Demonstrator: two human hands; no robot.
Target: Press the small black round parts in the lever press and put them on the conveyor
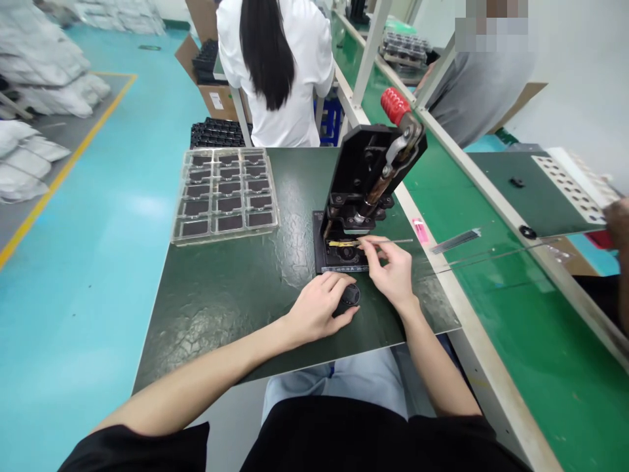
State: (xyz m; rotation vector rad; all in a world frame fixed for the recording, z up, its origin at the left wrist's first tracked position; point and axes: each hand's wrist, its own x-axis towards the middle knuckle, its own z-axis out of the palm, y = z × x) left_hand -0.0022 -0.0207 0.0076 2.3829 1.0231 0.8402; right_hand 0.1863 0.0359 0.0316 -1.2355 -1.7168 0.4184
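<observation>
– At six o'clock from the toggle press (361,167): round black part (350,295)?
– Yes; left hand (322,305), grip curled around it. Right hand (393,269), nearer the press: grip pinching thin rod (403,240), axis nine-to-three.

Press (360,172) blocks ahead; tabletop (240,282) leftward lies open.

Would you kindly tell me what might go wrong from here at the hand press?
The right hand has its fingertips close to the head of the hand press, so they might be pinched if the red handle came down. The thin rod in that hand could snag on the press. The black round part might slip from the left hand.
</observation>
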